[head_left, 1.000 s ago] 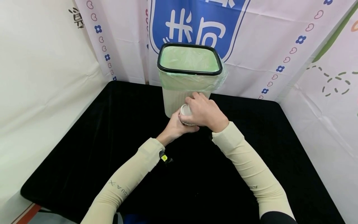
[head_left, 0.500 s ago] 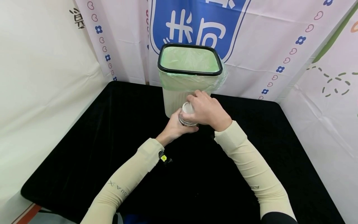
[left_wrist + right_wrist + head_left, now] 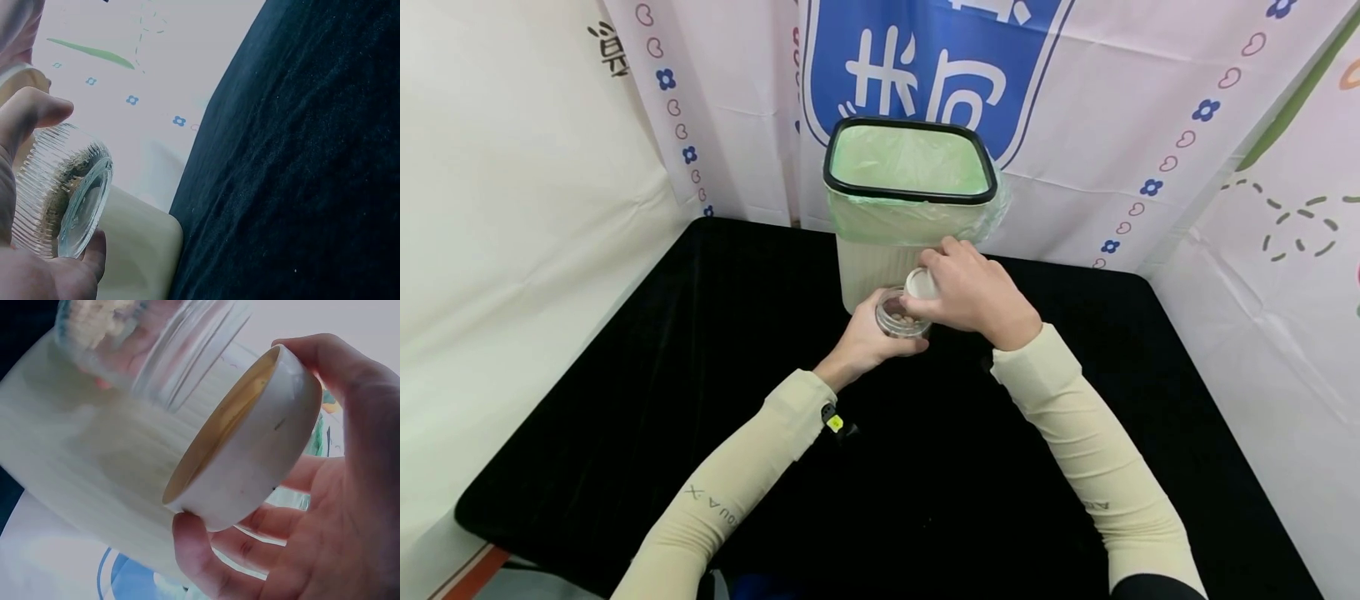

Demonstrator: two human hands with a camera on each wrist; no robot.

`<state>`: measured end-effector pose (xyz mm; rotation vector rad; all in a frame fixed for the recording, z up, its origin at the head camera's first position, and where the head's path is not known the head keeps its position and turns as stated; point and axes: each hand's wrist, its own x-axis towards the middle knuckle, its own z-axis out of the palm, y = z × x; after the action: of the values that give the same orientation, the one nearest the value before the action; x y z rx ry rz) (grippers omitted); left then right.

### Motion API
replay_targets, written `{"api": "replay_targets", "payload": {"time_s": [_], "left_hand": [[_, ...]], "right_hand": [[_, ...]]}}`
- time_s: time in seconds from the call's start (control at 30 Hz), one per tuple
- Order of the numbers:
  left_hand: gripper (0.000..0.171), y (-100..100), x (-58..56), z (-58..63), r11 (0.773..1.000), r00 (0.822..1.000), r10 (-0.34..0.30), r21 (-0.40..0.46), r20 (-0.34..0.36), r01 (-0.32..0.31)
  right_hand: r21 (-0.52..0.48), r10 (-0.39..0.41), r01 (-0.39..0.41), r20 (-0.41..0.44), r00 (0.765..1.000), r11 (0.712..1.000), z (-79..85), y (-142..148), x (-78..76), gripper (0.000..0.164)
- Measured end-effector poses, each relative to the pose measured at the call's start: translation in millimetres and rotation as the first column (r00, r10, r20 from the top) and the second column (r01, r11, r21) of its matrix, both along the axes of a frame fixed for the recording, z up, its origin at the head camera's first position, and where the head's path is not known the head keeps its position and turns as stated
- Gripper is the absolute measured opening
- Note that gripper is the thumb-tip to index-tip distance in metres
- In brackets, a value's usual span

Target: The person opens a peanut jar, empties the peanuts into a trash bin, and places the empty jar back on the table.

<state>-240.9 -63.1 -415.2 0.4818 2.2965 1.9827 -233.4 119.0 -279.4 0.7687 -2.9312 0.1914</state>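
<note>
My left hand (image 3: 867, 340) grips a clear ribbed glass jar (image 3: 53, 190) in front of the bin. Several small pale pieces lie low in the jar, seen through its open mouth in the head view; what they are I cannot tell. My right hand (image 3: 973, 293) pinches a round white lid (image 3: 250, 447) by its rim. The lid is tilted and apart from the jar, just right of and above the jar's mouth. In the right wrist view its hollow underside faces the jar's threaded neck.
A cream waste bin (image 3: 868, 271) with a black rim and a green liner bag (image 3: 910, 158) stands right behind the hands on a black cloth-covered table (image 3: 737, 317). Printed white curtains (image 3: 1097, 108) hang at the back and sides.
The lid has come off the jar and moved right with my right hand, so the jar's mouth now shows. My left hand has stayed nearly in place with the jar.
</note>
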Motion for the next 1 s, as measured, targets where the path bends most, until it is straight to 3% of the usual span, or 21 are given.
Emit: {"api": "replay_targets", "payload": {"time_s": [0.47,1.0], "left_hand": [[0.079,-13,0.8,3.9,0.999,0.997,0.053,0.000,-0.062,-0.053],[0.074,-28,7.5,5.8,0.997,0.993,0.082,0.015,-0.084,-0.081]], "right_hand": [[-0.020,-0.057,0.057,0.006,0.998,0.998,-6.1,25,-0.6,0.057],[0.015,-0.075,0.075,0.019,0.997,0.997,-45.8,44,-4.1,0.062]]}}
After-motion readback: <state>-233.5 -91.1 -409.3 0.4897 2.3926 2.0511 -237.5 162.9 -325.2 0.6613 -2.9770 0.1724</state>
